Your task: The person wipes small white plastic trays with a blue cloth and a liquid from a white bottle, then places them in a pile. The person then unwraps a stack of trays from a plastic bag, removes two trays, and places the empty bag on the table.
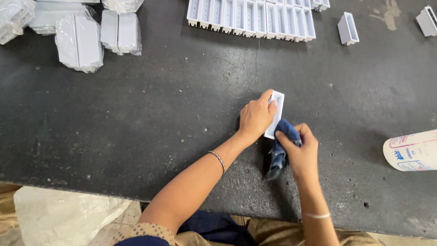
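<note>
My left hand (256,116) grips a small white rectangular plastic box (276,110) and holds it against the dark table (136,118). Beside it, my right hand (300,148) is closed on a dark blue cloth (278,152), pressing the cloth against the lower right side of the box. The cloth hangs down toward me from between my fingers. A thin bangle sits on each wrist.
A row of several white boxes (251,17) lines the far edge, with single boxes at the far right (348,28) and at the corner (428,20). Plastic-wrapped packs (79,41) lie far left. A white cylindrical container (411,150) lies at right. A plastic bag (63,216) sits below the table.
</note>
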